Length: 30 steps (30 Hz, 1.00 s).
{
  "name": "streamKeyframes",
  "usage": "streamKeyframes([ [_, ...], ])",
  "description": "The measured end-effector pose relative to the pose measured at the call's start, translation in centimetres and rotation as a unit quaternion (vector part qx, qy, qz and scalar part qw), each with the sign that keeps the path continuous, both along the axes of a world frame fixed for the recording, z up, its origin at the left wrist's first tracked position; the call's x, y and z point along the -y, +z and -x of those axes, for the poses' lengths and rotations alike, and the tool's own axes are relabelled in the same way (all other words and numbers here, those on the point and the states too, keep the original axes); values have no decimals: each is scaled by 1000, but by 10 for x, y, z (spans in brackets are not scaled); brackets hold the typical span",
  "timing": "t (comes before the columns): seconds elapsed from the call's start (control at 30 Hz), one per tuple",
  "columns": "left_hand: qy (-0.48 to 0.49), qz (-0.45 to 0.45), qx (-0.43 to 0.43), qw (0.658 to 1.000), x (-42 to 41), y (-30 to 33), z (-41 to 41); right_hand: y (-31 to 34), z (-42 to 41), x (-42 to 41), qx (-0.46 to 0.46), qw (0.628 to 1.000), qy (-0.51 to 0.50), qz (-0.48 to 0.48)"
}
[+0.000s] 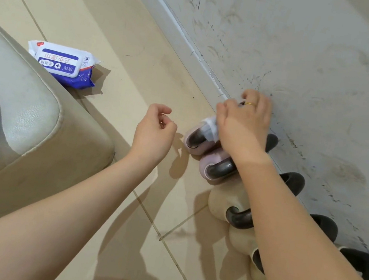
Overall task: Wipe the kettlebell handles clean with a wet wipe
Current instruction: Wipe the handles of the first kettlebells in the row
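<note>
Gripping the wet wipe (210, 125) around the far kettlebell's handle (197, 137) by the wall, the right hand (243, 124) should rub along its whole curve; the left hand (154, 133) hovers loosely curled, empty.

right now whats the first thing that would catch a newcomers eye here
The right hand stands out first, pressing a white wet wipe onto the dark handle of the farthest kettlebell, in a row along the scuffed wall. The left hand hovers loosely curled beside it, holding nothing. A blue wipes pack lies on the floor by the sofa.
</note>
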State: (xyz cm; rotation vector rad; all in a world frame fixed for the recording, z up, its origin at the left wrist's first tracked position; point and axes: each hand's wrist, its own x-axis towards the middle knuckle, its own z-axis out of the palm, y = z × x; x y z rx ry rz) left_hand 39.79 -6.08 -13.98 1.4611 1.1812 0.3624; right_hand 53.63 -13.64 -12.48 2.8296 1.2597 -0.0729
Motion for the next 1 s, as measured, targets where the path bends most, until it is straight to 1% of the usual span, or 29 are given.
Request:
streamKeyframes([
  [0.03, -13, 0, -2, 1000, 0, -1, 0, 3, -1, -1, -12, 999, -28, -20],
  [0.07, -33, 1, -3, 999, 1, -3, 0, 5, 1, -1, -21, 999, -28, -39],
  [0.1, -58, 5, -4, 998, 2, -4, -1, 7, 5, 1, -36, 998, -7, -51],
  [0.2, -136, 16, 12, 991, 7, -2, -7, 10, 19, 10, -115, 984, 109, -77],
  [0.23, -155, 21, 24, 987, 7, -1, -9, 8, 21, 14, -123, 977, 157, -72],
  [0.27, -175, 32, 37, 983, 8, 1, -11, 5, 17, 18, -120, 973, 189, -62],
  [0.3, -197, 40, 42, 979, 8, 4, -13, 3, 9, 20, -108, 972, 199, -59],
  [0.33, -215, 35, 32, 975, 8, 6, -15, 2, -1, 20, -107, 977, 175, -55],
  [0.4, -236, -9, -15, 972, 7, 8, -20, 2, -17, 19, -108, 986, 104, -68],
  [0.43, -237, -26, -37, 970, 6, 10, -22, 1, -18, 18, -114, 986, 93, -72],
  [0.47, -240, -34, -50, 969, 5, 12, -23, 2, -15, 16, -116, 985, 113, -64],
  [0.57, -247, -45, -64, 966, 1, 10, -26, 1, 1, 15, -100, 966, 240, -2],
  [0.6, -246, -42, -64, 966, 0, 10, -26, 3, -2, 15, -106, 964, 245, 0],
  [0.63, -249, -40, -62, 966, 0, 10, -26, 3, -10, 15, -115, 968, 224, -18],
  [0.7, -264, -49, -68, 961, -1, 9, -26, 0, -28, 13, -151, 977, 127, -84],
  [0.77, -272, -54, -75, 958, -2, 10, -26, -3, -31, 10, -193, 972, 56, -119],
  [0.8, -272, -53, -74, 958, -3, 10, -25, -3, -27, 8, -190, 975, 51, -104],
  [0.87, -277, -61, -64, 957, -2, 7, -21, -2, -17, 10, -154, 980, 113, -52],
  [0.9, -281, -66, -58, 956, -1, 7, -19, 0, -16, 12, -145, 977, 152, -34],
  [0.93, -285, -70, -51, 955, 1, 7, -18, 1, -18, 14, -151, 974, 167, -28],
  [0.97, -289, -77, -48, 953, 2, 6, -16, 3, -22, 14, -166, 973, 153, -41],
  [1.0, -292, -86, -48, 951, 3, 4, -13, 2, -26, 12, -193, 972, 113, -74],
])
